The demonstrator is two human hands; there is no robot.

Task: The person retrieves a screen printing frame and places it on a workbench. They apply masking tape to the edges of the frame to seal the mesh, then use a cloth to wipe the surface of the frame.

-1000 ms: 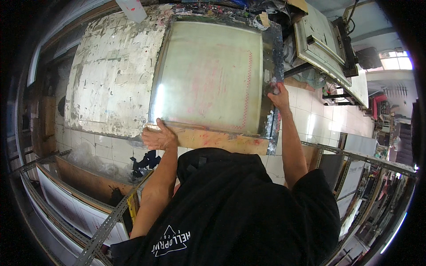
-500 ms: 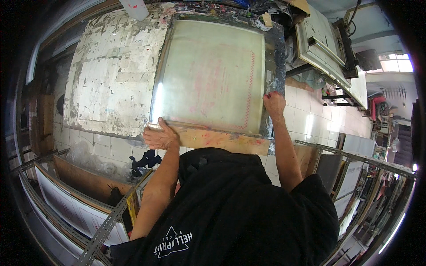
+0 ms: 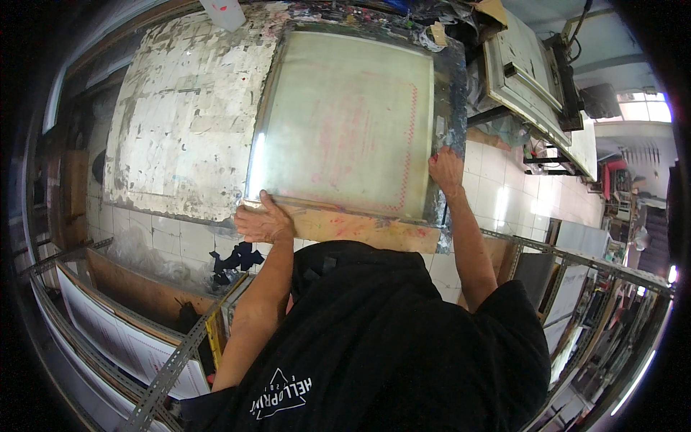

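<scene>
A large screen printing frame (image 3: 345, 115) with pale green mesh and faint red marks lies flat on a dark, paint-stained table (image 3: 450, 93). At its near left corner is my left hand (image 3: 265, 220), the thumb on top of the frame and the fingers bent around the corner. My right hand (image 3: 447, 170) is closed beside the frame's right edge, near its lower half. Something small and reddish shows at those fingertips, too small to name. A wooden strip (image 3: 360, 227) with red and orange stains runs along the near side of the frame.
Left of the frame is a worn white board (image 3: 173, 122) with grey patches. A white container (image 3: 223, 13) stands at the far edge. Another printing table (image 3: 529, 86) is at the far right. Metal shelf rails (image 3: 169, 367) and a wooden box (image 3: 140, 291) are near left.
The view has shifted very slightly. Both hands keep practically the same places at the frame, and the frame lies as before.
</scene>
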